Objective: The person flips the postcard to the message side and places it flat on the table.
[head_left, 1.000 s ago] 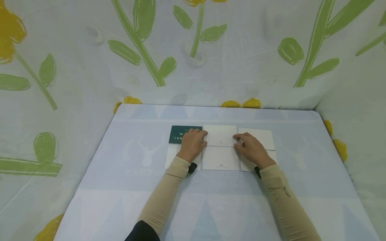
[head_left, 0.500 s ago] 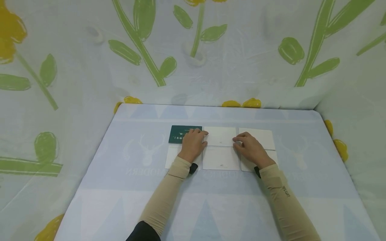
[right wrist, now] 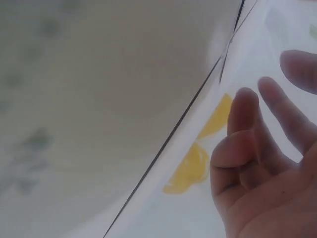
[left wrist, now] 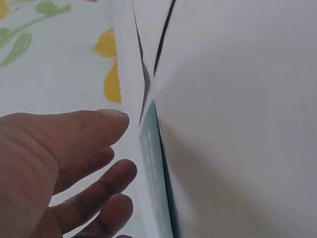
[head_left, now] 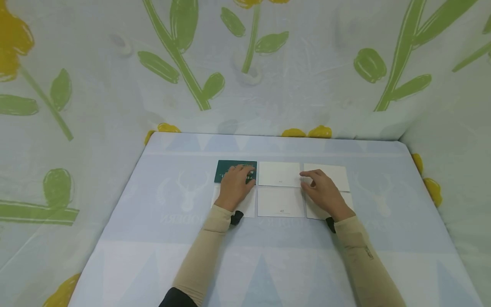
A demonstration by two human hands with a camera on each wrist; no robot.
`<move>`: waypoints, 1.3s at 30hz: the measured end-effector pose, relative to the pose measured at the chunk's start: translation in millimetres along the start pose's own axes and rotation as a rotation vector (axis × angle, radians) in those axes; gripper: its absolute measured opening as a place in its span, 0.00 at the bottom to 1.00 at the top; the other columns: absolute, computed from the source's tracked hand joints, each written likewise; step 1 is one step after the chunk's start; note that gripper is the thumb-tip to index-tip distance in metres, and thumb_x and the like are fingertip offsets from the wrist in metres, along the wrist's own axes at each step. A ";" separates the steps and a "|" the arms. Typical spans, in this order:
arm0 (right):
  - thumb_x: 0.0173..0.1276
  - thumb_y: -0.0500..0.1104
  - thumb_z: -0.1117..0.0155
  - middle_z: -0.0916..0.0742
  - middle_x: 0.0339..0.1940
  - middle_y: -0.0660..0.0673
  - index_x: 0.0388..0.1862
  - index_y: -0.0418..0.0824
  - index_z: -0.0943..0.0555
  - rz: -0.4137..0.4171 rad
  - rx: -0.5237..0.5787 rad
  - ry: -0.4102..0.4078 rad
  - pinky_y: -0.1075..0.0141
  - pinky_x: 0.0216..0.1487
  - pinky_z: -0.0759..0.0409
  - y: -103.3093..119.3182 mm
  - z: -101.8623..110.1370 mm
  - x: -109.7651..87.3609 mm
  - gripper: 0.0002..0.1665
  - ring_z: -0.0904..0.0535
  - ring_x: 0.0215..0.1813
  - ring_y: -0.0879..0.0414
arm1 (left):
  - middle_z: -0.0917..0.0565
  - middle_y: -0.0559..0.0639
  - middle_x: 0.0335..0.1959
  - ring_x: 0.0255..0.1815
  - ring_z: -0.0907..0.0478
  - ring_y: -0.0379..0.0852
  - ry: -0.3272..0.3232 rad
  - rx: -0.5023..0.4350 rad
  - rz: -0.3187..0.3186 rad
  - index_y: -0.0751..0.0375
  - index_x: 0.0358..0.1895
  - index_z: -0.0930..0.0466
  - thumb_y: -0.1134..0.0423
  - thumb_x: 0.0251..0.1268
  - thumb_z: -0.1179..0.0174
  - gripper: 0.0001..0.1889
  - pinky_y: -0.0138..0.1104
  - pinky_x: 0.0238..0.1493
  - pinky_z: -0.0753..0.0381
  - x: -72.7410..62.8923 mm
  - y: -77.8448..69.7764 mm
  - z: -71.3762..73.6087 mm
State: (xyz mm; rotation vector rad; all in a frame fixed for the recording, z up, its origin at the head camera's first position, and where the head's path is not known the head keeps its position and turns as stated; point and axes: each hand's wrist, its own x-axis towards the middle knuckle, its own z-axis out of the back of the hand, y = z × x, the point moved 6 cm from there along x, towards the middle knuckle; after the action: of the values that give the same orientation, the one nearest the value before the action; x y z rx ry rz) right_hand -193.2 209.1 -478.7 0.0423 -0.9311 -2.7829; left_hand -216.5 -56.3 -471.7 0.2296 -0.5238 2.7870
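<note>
Flat cards lie in two rows of three on the table. At the upper left is a dark green card (head_left: 222,170) with white writing. My left hand (head_left: 235,187) is over it and the lower left white card (head_left: 247,207), holding nothing. The upper middle white card (head_left: 279,174) lies between my hands, with the lower middle white card (head_left: 281,202) nearer me. By its right edge is my right hand (head_left: 323,192), fingers loosely bent, nothing held. It partly hides the upper right white card (head_left: 338,177) and lower right white card (head_left: 314,210).
A pale blue and white cloth (head_left: 184,230) with deer prints covers the table. Behind and on both sides hang white curtains (head_left: 307,85) with green stems and yellow flowers. Beige sleeves (head_left: 203,256) cover my forearms.
Both hands have drawn away from the upper middle card's sides, the left hand leftward, the right slightly rightward. Earlier their fingertips were at its edges. Its far edge now sits slightly nearer me.
</note>
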 end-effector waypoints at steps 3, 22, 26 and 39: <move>0.76 0.42 0.38 0.21 0.62 0.36 0.67 0.39 0.22 0.029 0.001 -0.035 0.52 0.44 0.21 0.5 4.5 -3.2 0.23 0.21 0.46 0.45 | 0.15 0.56 0.54 0.48 0.20 0.55 -0.007 -0.021 0.036 0.55 0.61 0.17 0.56 0.64 0.29 0.22 0.46 0.45 0.19 -7.0 10.8 9.8; 0.74 0.38 0.37 0.18 0.60 0.37 0.72 0.37 0.29 0.134 0.073 -0.212 0.54 0.42 0.28 18.0 21.1 -5.4 0.29 0.24 0.48 0.46 | 0.24 0.60 0.66 0.64 0.29 0.59 0.171 -0.119 0.167 0.59 0.70 0.26 0.53 0.67 0.31 0.31 0.51 0.64 0.28 -6.7 99.7 43.4; 0.74 0.40 0.37 0.19 0.62 0.38 0.73 0.38 0.30 0.109 0.084 -0.174 0.53 0.46 0.28 19.4 16.9 -3.1 0.30 0.25 0.50 0.45 | 0.26 0.60 0.67 0.64 0.31 0.59 0.219 -0.131 0.148 0.59 0.70 0.27 0.52 0.66 0.31 0.32 0.51 0.65 0.28 -2.0 107.0 43.9; 0.73 0.43 0.35 0.22 0.67 0.39 0.75 0.39 0.33 0.110 0.087 -0.107 0.49 0.52 0.26 34.5 7.8 2.7 0.35 0.26 0.55 0.42 | 0.27 0.61 0.69 0.66 0.33 0.60 0.310 -0.095 0.091 0.60 0.71 0.28 0.48 0.61 0.27 0.38 0.51 0.69 0.32 13.6 115.9 33.9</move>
State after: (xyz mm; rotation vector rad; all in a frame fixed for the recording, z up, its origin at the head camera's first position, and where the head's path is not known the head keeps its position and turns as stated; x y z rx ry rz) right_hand -190.1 186.3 -451.7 -0.1417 -1.0457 -2.6649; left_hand -262.5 -168.7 -475.8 -0.2489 -0.5977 2.7999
